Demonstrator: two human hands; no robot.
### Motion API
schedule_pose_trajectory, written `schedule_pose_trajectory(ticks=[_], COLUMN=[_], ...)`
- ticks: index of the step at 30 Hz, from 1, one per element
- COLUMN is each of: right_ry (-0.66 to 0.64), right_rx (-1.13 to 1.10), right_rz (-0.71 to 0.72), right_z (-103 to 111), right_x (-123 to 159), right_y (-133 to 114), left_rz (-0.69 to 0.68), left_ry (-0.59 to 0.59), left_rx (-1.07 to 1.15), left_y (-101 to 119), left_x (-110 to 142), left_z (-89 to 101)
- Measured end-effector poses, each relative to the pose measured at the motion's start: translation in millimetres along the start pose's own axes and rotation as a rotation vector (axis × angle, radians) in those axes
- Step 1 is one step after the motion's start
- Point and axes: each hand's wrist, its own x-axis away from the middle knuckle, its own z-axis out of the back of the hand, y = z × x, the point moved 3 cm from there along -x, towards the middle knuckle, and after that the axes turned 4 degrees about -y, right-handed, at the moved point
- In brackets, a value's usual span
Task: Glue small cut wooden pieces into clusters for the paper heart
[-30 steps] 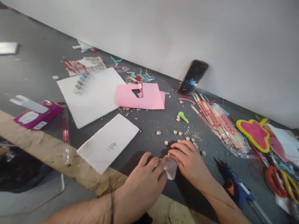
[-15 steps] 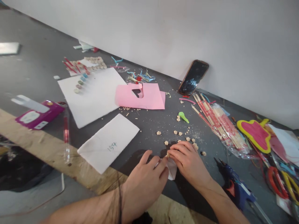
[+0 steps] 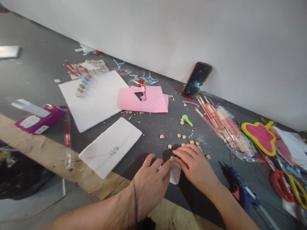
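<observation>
A small piece of folded white paper (image 3: pixel 175 174) stands between my hands near the table's front edge. My left hand (image 3: pixel 152 177) is closed on its left side, with the fingertips at the top. Right at those fingertips sits a small tan flower-shaped piece (image 3: pixel 172 158). My right hand (image 3: pixel 195 166) curls around the paper's right side, its fingertips beside the flower piece; its grip is partly hidden. Several more tan flowers (image 3: pixel 184 136) lie scattered just beyond my hands, close to a green balloon (image 3: pixel 187 120).
White foam boards (image 3: pixel 111 148) and pink paper (image 3: pixel 153 99) lie to the left. A phone (image 3: pixel 197 80) leans against the wall. At right are bagged wooden sticks (image 3: pixel 230 127), a blue glue gun (image 3: pixel 242 188), scissors (image 3: pixel 281 185) and a yellow-edged pink shape (image 3: pixel 260 137).
My right fingertips have drawn slightly off the flower piece, which shows more now. My left hand has shifted a little. The objects on the table keep their places.
</observation>
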Motion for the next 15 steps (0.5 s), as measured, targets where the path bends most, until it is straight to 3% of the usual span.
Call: schedule_pose_trajectory(ticks=[5, 15], right_ry=[0.010, -0.065], right_rx=[0.025, 0.082], right_rz=[-0.006, 0.025], right_z=[5, -11], right_x=[-13, -32], right_y=[4, 4], left_rz=[-0.001, -0.052], left_ry=[0.037, -0.008], left_rx=[-0.032, -0.063], left_y=[1, 0], left_x=[1, 2], left_z=[-0.2, -3.3])
